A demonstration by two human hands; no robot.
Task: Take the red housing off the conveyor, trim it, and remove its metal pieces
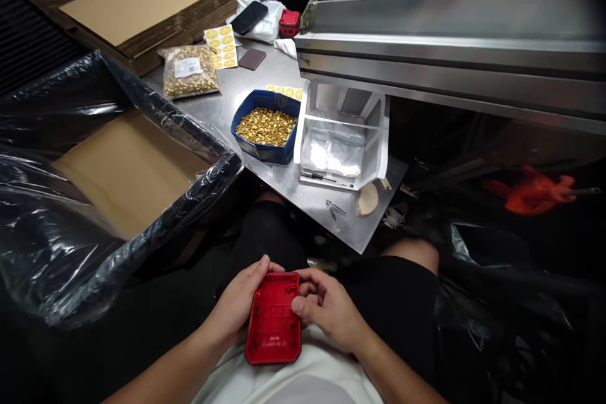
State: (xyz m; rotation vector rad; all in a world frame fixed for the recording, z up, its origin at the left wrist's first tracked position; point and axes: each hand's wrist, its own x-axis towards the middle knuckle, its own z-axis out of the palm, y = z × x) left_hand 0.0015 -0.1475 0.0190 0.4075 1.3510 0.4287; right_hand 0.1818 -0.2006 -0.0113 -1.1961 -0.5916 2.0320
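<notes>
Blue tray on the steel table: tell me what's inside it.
The blue tray holds a heap of small gold-coloured metal pieces. They cover its floor, so anything beneath them is hidden.

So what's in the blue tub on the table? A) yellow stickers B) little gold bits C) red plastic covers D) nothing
B: the blue tub on the metal table is heaped with small gold-coloured pieces. The only red plastic cover near the person sits between the left hand and right hand, down by the lap.
</notes>
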